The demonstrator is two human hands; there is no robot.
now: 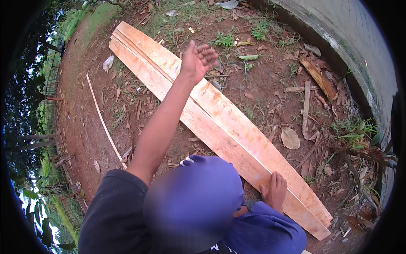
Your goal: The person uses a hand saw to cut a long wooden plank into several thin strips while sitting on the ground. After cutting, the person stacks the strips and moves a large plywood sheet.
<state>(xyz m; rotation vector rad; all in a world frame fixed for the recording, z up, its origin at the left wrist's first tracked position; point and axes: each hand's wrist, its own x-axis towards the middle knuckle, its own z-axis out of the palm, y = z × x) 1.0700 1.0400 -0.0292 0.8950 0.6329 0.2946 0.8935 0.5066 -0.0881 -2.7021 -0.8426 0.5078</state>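
Note:
My left arm, bare below a black short sleeve, stretches out over long reddish-brown wooden planks. At its end my left hand is open and holds nothing. Its fingers are a little curled and somewhat blurred. The planks lie side by side on the ground, running from far left to near right: a near plank and a far plank. My right hand grips the near plank towards its near end, thumb and fingers across its width. Blue cloth hides most of my right forearm.
A thin pale strip of wood lies on the bare reddish soil at left. Broken wood, dry leaves and weeds are scattered beyond the planks. A concrete wall curves along the right. Wire fencing stands at far left.

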